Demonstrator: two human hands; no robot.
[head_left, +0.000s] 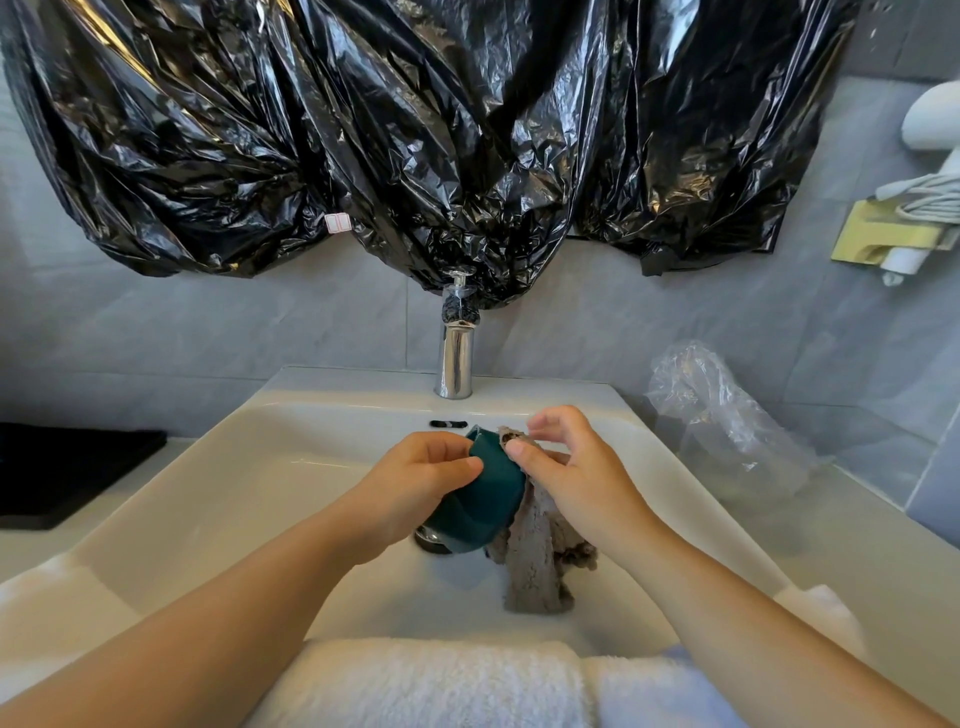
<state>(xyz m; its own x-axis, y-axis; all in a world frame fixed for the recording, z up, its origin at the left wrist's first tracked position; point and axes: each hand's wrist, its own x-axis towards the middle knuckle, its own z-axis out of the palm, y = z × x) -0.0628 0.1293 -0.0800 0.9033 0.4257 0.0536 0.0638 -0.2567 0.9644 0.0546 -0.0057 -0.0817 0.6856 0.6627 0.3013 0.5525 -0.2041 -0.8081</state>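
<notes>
Head view: black plastic sheeting (415, 130) covered the wall above the sink (208, 493). The grey cloth (535, 561) and teal cup (488, 499) were held over the sink, probably so drips fell inside. The left hand (415, 488) gripped the cup; the right hand (576, 478) pinched the cloth against its rim. The sheeting's small white label (337, 222) was unreadable.

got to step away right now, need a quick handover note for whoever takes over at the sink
Left hand: grips the dark teal cup, held tilted over the sink.
Right hand: pinches the grey cloth at the cup's rim; the rest of the cloth hangs down to the basin floor.
Faucet: no water seen running.
Done: cup and cloth in hand, wiping at the rim.
Left: probably finish wiping, then set both down. Whether the cup is clean cannot be told.
</notes>
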